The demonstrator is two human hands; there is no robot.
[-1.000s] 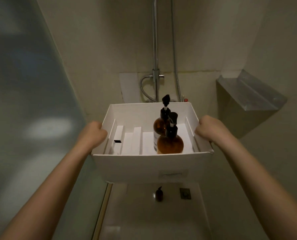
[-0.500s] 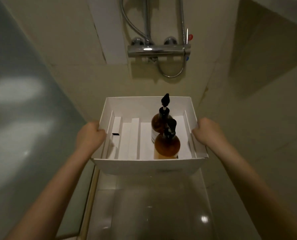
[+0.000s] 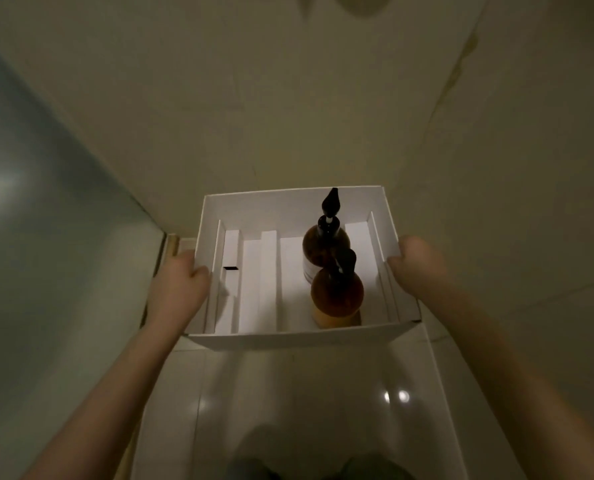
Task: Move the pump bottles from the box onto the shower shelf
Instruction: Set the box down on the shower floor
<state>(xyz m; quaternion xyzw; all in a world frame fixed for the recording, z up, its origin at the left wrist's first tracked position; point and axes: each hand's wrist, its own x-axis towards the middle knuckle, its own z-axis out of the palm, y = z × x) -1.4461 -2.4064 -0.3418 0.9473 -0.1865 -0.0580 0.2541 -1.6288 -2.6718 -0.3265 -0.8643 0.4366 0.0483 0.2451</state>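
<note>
floor (image 3: 288, 410): glossy pale tile, below the box.
box (image 3: 288, 337): white card, open top, gripped at both side walls.
left hand (image 3: 179, 289): fingers clamped on left wall.
right hand (image 3: 418, 263): fingers clamped on right wall.
pump bottles (image 3: 337, 292): two amber, upright, in the box's right part.

Left hand (image 3: 179, 289) and right hand (image 3: 418, 265) (forearms outstretched), fingers curled closed.

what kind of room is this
Probably a shower stall or bathroom: a frosted glass panel on the left, glossy white floor tiles below, and plain walls meeting in a tight corner behind the box of pump bottles.
</note>
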